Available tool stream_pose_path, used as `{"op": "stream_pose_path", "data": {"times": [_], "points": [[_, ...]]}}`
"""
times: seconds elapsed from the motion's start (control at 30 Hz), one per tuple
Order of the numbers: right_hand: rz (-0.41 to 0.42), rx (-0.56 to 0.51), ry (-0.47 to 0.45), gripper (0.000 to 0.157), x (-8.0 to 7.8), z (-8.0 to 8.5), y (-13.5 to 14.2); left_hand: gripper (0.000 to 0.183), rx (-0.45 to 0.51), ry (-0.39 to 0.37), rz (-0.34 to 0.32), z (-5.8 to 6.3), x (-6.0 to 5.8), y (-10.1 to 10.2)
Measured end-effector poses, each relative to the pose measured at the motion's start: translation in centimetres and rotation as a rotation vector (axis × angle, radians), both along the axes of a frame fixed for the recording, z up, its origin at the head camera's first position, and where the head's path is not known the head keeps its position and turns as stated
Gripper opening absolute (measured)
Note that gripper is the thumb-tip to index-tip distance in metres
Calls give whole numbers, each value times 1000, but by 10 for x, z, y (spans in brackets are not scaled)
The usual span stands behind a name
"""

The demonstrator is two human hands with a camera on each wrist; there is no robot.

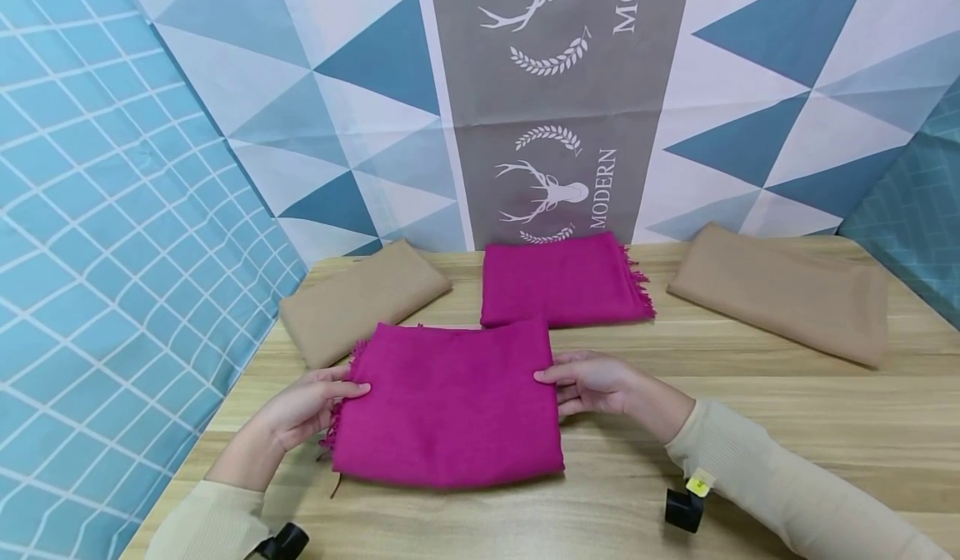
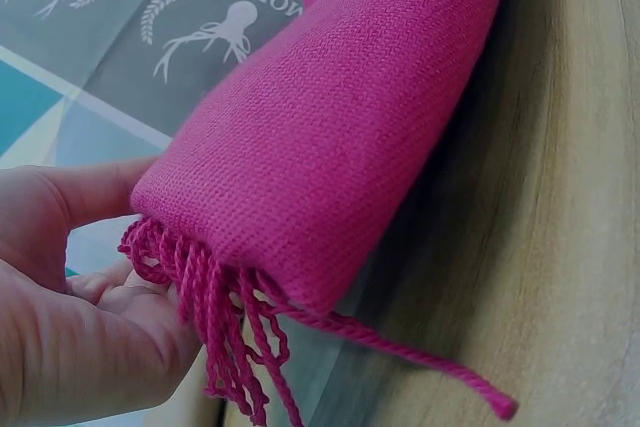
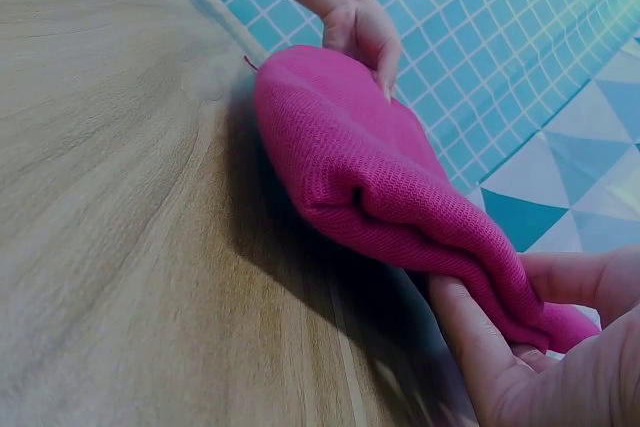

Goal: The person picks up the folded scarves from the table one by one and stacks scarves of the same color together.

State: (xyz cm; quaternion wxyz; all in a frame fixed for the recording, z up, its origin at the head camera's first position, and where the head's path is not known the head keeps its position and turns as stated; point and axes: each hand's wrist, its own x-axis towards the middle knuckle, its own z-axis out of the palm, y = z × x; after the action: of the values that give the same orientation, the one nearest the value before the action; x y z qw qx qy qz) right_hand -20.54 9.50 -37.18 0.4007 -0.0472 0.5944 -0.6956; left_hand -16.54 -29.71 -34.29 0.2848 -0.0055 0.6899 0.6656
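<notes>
A folded magenta scarf (image 1: pixel 450 410) with a fringe along its left end is held up off the wooden table, tilted toward me. My left hand (image 1: pixel 307 406) grips its fringed left edge, thumb on top and fingers beneath. At the opposite edge my right hand (image 1: pixel 596 383) pinches the folded layers between thumb and fingers. The left wrist view shows twisted tassels (image 2: pixel 215 317) hanging beside the left palm. In the right wrist view, thick folds of the scarf (image 3: pixel 390 187) lie between the right thumb and fingers, and a shadow falls on the table below.
Behind the held scarf lies a second folded magenta scarf (image 1: pixel 562 281), fringe to the right. A folded tan cloth (image 1: pixel 360 302) rests at the back left, another tan cloth (image 1: pixel 780 293) at the back right. Patterned fabric walls border the wooden table (image 1: pixel 810 427).
</notes>
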Motion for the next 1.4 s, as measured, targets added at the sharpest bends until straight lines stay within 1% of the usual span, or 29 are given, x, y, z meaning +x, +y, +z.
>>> {"op": "stream_pose_path", "data": {"times": [0.23, 0.47, 0.73, 0.97, 1.07, 1.2, 1.4], "points": [[-10, 12, 2, 41, 1, 0, -1, 64, 4, 5, 5, -3, -1, -1], [-33, 25, -3, 36, 3, -1, -3, 64, -11, 6, 7, -5, 0, -2], [-41, 24, 1, 36, 3, -2, -3, 53, 3, 3, 9, -6, 0, -2], [-39, 26, 0, 35, 3, -3, -2, 49, -3, 1, 20, -8, 0, -1], [-38, 22, -3, 34, 3, -3, -2, 57, -4, 1, 17, -8, 0, -1], [-34, 17, -5, 33, 4, -2, -2, 64, 1, 1, 10, -7, -1, -2], [-12, 0, -1, 36, 2, -1, -1, 65, 1, 2, 9, -8, -1, -3]]}}
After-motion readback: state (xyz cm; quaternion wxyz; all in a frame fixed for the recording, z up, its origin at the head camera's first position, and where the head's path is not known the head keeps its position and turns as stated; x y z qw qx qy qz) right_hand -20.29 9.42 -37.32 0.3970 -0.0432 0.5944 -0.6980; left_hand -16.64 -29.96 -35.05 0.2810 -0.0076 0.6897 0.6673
